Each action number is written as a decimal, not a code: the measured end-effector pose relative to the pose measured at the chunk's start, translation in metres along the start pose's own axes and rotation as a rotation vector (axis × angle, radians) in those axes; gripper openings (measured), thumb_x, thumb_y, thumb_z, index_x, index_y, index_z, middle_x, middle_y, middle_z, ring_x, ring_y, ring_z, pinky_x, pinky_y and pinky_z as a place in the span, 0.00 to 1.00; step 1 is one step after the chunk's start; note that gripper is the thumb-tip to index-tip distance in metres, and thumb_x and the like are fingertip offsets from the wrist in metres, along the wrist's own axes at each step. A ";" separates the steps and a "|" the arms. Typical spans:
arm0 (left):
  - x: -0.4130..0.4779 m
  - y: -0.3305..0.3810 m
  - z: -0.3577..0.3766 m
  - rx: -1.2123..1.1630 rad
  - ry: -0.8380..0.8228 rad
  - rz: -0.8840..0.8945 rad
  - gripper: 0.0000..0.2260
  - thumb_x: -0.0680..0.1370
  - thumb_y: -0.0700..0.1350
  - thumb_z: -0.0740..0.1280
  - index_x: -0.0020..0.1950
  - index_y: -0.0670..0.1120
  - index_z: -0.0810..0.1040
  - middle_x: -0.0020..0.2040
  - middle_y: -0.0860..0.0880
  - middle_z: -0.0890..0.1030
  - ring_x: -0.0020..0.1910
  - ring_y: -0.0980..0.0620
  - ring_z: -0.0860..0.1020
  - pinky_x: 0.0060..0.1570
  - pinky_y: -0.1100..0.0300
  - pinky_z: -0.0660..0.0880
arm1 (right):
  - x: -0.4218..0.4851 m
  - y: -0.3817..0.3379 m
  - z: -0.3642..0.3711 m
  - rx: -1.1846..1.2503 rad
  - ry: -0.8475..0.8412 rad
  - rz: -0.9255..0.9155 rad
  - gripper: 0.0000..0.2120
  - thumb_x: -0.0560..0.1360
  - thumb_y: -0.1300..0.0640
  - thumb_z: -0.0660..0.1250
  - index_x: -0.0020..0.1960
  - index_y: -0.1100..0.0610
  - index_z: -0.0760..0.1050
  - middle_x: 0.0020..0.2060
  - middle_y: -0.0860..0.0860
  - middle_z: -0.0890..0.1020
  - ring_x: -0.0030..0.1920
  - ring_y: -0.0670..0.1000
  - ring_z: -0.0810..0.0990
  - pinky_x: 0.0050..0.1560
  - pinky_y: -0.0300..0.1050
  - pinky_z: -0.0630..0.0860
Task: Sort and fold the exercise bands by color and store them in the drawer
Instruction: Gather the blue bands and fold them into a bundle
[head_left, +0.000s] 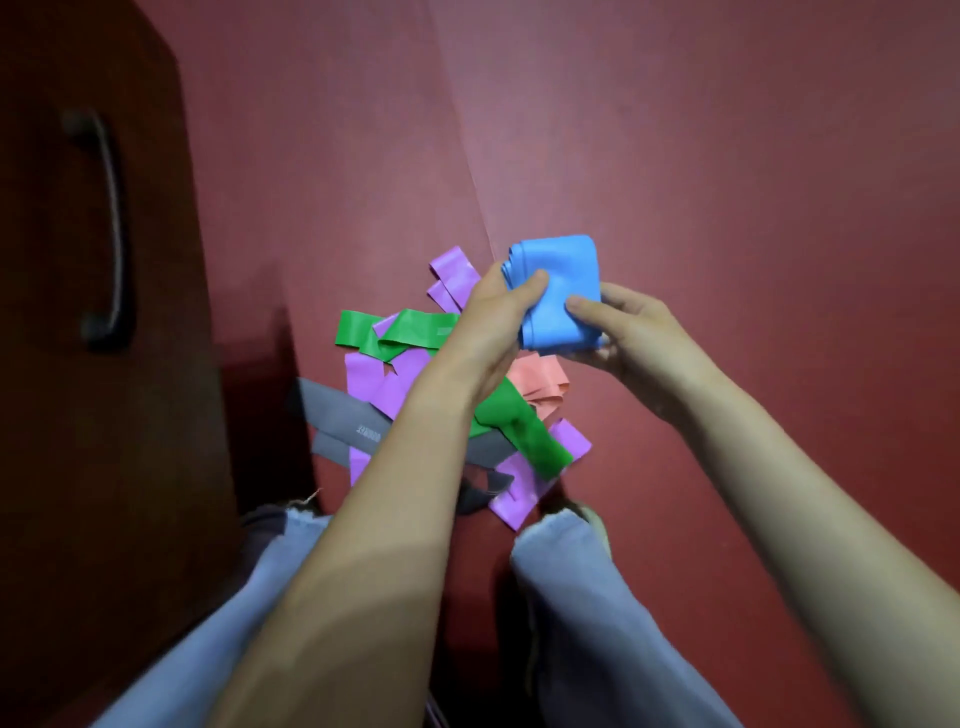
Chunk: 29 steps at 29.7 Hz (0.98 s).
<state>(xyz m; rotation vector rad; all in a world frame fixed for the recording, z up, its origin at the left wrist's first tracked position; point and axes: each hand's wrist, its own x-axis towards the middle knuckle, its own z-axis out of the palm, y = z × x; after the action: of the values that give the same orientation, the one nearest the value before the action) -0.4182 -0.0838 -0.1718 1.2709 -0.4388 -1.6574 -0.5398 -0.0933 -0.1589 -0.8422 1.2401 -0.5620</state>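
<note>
A folded blue exercise band (558, 275) is held above the floor by both hands. My left hand (493, 322) pinches its left edge with the thumb on top. My right hand (628, 327) grips its lower right side. Below them on the red floor lies a loose pile of bands: purple bands (379, 379), green bands (395, 332), grey bands (348, 421) and a salmon-pink band (540, 382). My left forearm hides part of the pile.
A dark wooden drawer front (78, 415) with a curved dark handle (109, 234) stands shut at the left. My legs in light blue jeans (582, 597) stand just in front of the pile. Red floor (727, 156) stretches to the right and beyond.
</note>
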 end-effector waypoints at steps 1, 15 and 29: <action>-0.009 0.004 0.003 -0.007 0.001 0.008 0.08 0.79 0.36 0.57 0.57 0.43 0.68 0.46 0.48 0.76 0.43 0.53 0.76 0.41 0.63 0.78 | -0.009 -0.005 0.001 -0.022 0.001 -0.018 0.11 0.76 0.64 0.60 0.57 0.62 0.74 0.44 0.52 0.80 0.38 0.45 0.81 0.43 0.40 0.80; -0.195 0.139 -0.008 0.404 -0.037 0.182 0.04 0.75 0.38 0.64 0.47 0.44 0.77 0.39 0.51 0.79 0.35 0.60 0.77 0.43 0.66 0.75 | -0.171 -0.101 0.071 -0.055 -0.179 -0.133 0.09 0.74 0.66 0.63 0.53 0.61 0.76 0.37 0.49 0.83 0.34 0.41 0.81 0.38 0.35 0.79; -0.337 0.218 -0.172 0.395 0.353 0.304 0.08 0.76 0.39 0.63 0.53 0.39 0.77 0.43 0.46 0.79 0.43 0.54 0.77 0.44 0.67 0.77 | -0.215 -0.123 0.276 -0.114 -0.413 -0.191 0.10 0.72 0.70 0.64 0.49 0.57 0.74 0.41 0.52 0.81 0.36 0.41 0.81 0.43 0.34 0.79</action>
<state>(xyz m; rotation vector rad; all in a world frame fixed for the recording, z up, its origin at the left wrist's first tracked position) -0.1674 0.1433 0.1042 1.6559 -0.7234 -1.0943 -0.3202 0.0680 0.0929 -1.1174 0.8247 -0.4426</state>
